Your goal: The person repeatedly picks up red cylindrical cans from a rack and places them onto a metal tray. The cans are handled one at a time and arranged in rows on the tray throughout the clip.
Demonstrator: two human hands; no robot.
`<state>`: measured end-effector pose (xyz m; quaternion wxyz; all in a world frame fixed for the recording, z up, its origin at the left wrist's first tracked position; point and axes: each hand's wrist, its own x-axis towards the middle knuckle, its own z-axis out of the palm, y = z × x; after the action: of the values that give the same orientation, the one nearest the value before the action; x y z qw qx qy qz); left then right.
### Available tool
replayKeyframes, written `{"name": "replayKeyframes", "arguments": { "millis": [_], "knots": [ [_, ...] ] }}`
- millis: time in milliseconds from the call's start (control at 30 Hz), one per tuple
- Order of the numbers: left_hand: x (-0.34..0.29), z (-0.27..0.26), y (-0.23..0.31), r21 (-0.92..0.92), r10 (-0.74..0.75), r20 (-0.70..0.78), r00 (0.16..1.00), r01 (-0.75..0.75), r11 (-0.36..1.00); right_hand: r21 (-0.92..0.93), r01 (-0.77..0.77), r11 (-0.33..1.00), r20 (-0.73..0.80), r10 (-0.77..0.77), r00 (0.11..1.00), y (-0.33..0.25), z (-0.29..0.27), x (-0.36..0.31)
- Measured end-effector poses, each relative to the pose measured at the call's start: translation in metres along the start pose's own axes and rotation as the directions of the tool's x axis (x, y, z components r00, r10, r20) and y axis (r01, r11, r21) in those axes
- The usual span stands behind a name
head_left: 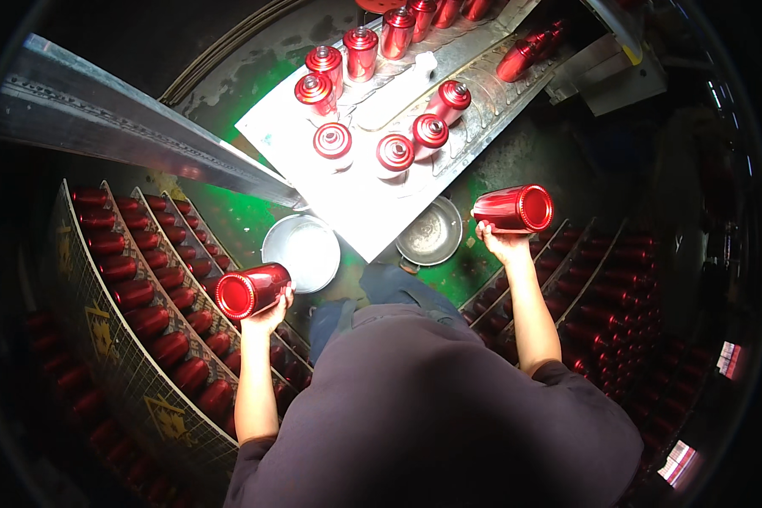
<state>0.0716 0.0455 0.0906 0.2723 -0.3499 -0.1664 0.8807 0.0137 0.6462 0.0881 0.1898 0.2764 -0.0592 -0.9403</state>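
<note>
Each hand holds a shiny red metallic bottle, lying on its side. My left hand [271, 317] is closed round one red bottle [258, 286], with its round base facing up toward me, above the stacked bottles at the left. At the right, my right hand [506, 245] grips the other red bottle [499, 207] from below, its base tilted to the right. Both bottles are away from the white board [362, 227] between them. Several red bottles [333, 142] with stepped tops stand upright on that board and on the metal bench behind it.
A white basin [289, 250] and a metal pan [432, 245] lie below the board's near end. Racks of stacked red bottles [169, 349] flank me on the left and right [605, 326]. A metal beam [135, 140] slants in from the upper left. More bottles lie tilted at the upper right [516, 61].
</note>
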Motion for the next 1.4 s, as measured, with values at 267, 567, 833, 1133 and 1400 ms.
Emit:
{"name": "replayKeyframes", "arguments": {
  "millis": [267, 567, 833, 1133, 1400],
  "knots": [
    [-0.001, 0.0, -0.008, 0.119, 0.15, -0.142, 0.978, -0.134, 0.984, -0.558, 0.435, 0.706, -0.154, -0.604, 0.782, -0.032, 0.061, 0.024],
    [0.015, 0.026, -0.052, 0.563, 0.603, -0.014, 0.798, -0.492, 0.664, -0.643, 0.39, 0.659, -0.051, -0.545, 0.837, -0.047, 0.069, 0.037],
    [0.032, 0.079, -0.107, 0.849, 0.714, 0.223, 0.664, -0.492, 0.192, -0.726, 0.402, 0.559, 0.047, -0.543, 0.839, -0.032, 0.094, 0.057],
    [0.048, 0.086, -0.115, 0.815, 0.678, 0.501, 0.537, -0.556, -0.162, -0.774, 0.483, 0.409, 0.127, -0.647, 0.752, -0.004, 0.142, 0.041],
    [0.068, 0.132, -0.154, 0.718, 0.55, 0.695, 0.463, -0.403, -0.567, -0.821, 0.488, 0.295, 0.154, -0.71, 0.688, 0.0, 0.157, 0.001]
  ]
}}
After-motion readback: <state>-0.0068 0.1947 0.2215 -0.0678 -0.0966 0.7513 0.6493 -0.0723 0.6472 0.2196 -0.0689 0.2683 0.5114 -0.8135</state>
